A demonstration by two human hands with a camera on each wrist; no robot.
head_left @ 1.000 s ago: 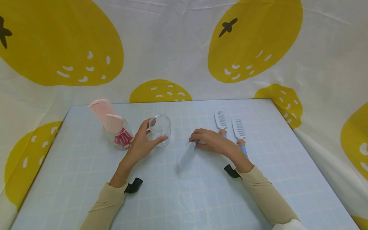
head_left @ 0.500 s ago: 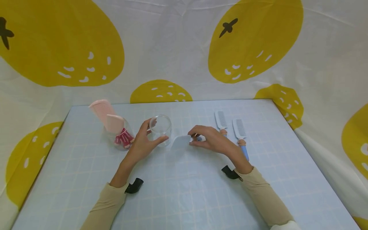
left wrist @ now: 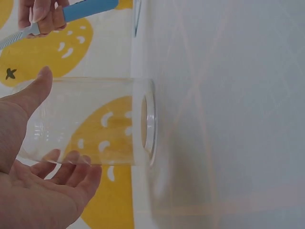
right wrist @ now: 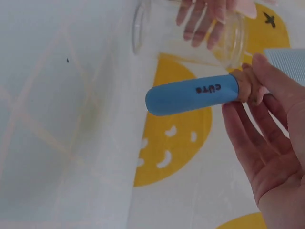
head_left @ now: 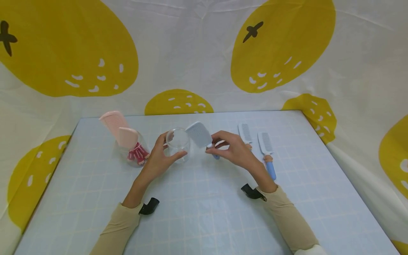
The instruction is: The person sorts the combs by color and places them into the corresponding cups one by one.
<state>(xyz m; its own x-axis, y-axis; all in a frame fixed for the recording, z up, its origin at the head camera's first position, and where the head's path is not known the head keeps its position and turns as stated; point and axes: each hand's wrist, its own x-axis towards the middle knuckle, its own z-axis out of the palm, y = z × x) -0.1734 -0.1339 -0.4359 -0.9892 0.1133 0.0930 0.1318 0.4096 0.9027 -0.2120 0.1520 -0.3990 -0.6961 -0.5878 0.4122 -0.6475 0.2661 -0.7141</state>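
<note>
Cloth-screened setting, room type indeterminable: yellow-patterned white drape (head_left: 188, 53) beyond right hand (head_left: 234, 148); blue checked tabletop (head_left: 204, 219) beneath.

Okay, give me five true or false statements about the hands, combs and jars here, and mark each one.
1. The left hand holds a clear jar. True.
2. The right hand is empty. False: it holds a blue comb.
3. Two spare combs lie on the table. True.
4. The held comb's handle is inside the clear jar. False: it is outside, in the air.
5. A pink comb leans in a second jar. True.
</note>
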